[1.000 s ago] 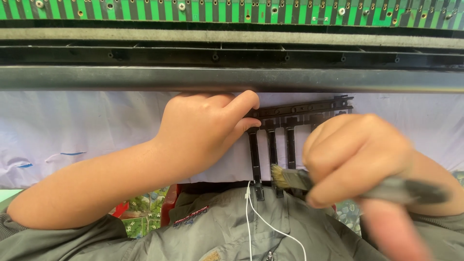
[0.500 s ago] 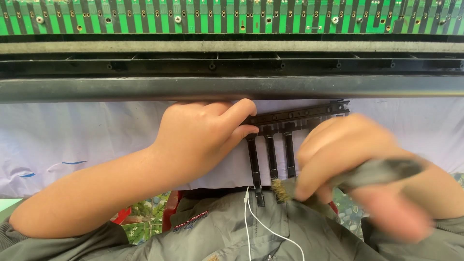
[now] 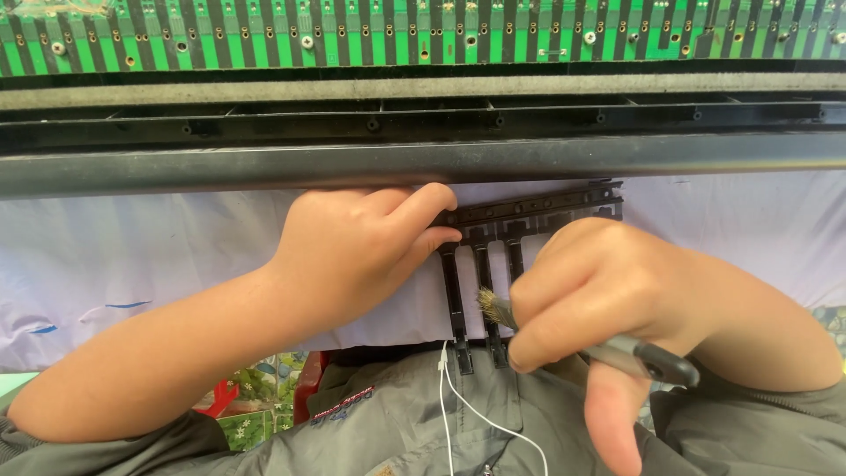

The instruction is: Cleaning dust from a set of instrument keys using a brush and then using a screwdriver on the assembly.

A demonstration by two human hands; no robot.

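A black plastic strip of keyboard keys (image 3: 493, 256) lies on a pale cloth, its long keys pointing toward me. My left hand (image 3: 352, 251) presses down on its left end, thumb and forefinger pinching the top bar. My right hand (image 3: 608, 291) grips a small brush (image 3: 617, 348) with a dark handle. The brush's tan bristles touch the keys near their lower ends. Part of the strip is hidden under both hands.
An opened keyboard case (image 3: 423, 141) with a long dark frame spans the top, and a green circuit board (image 3: 423, 35) sits behind it. The pale cloth (image 3: 132, 256) covers the work surface. My grey jacket (image 3: 397, 423) and a white cable (image 3: 458, 405) are below.
My right hand has shifted the brush along the keys, down and then back up a little. The left hand has stayed on the strip.
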